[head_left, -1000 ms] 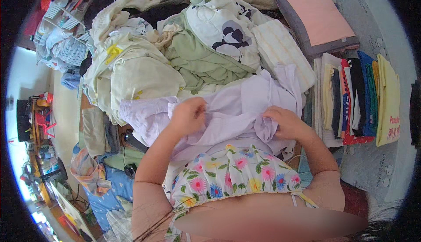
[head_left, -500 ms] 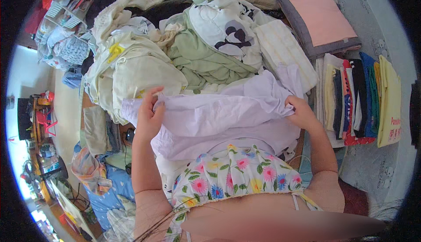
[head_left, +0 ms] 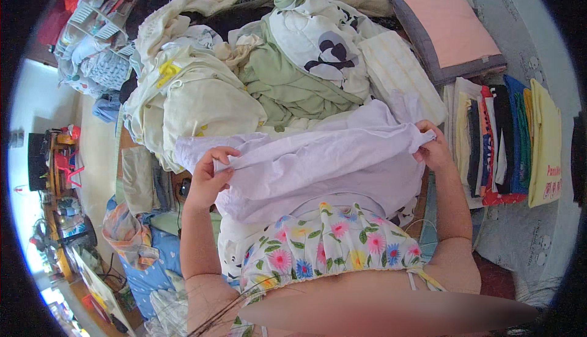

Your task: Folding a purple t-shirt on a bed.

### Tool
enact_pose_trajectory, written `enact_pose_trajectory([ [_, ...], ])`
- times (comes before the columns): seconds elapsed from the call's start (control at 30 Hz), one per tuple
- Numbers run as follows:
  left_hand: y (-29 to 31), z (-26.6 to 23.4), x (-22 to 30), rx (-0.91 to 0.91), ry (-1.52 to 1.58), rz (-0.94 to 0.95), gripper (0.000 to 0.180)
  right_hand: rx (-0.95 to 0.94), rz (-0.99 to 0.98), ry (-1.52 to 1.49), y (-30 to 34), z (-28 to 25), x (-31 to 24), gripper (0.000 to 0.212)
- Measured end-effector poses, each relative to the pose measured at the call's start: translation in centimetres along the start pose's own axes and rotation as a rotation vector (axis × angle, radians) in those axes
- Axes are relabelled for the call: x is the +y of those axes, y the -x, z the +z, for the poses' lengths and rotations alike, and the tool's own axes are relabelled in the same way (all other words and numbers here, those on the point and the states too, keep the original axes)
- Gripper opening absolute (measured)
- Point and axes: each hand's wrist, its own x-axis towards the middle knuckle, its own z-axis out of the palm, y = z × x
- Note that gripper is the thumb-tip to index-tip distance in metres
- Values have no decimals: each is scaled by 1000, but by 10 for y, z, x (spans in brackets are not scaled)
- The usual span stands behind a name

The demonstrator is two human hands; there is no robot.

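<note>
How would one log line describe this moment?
left hand: holds lilac garment | right hand: holds its other side | garment: spread between hands | beyond: green cloth | right: row of folded clothes

Garment (head_left: 324, 160) before fabric heap (head_left: 293, 83); clothes row (head_left: 502, 141) right, folded cloth (head_left: 449, 28) behind row.

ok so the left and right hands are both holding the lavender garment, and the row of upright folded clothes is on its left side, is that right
Not quite: the head view shows the row of upright folded clothes on its right side. The left hand and right hand do both hold the lavender garment.
</note>
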Motion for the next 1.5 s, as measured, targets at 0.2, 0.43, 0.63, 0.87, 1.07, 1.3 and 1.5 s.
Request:
enact_pose_trajectory([
  [0.2, 8, -16, -4, -268, 204, -255, 18, 63, 141, 391, -1, -16, -2, 29],
  [0.43, 8, 3, -19, -263, -517, -318, 39, -354, 267, 440, 2, 17, -8, 55],
  [0.63, 11, 24, -13, -175, -1119, 145, 64, -441, 82, 1465, -9, 67, -4, 52],
  [0.87, -44, 29, 3, 15, -1346, 224, 27, -179, -552, 1449, -78, 36, 31, 43],
  [1.07, -110, 16, -55, -73, -1436, 220, 33, -295, 94, 860, -135, 37, 61, 47],
  [1.3, -93, 32, -16, -505, -1215, -130, 43, -368, 395, 975, -151, -3, 66, 54],
  [1.5, -46, 49, 9, -595, -1367, -111, 38, -486, 380, 1419, -137, 41, 16, 46],
])
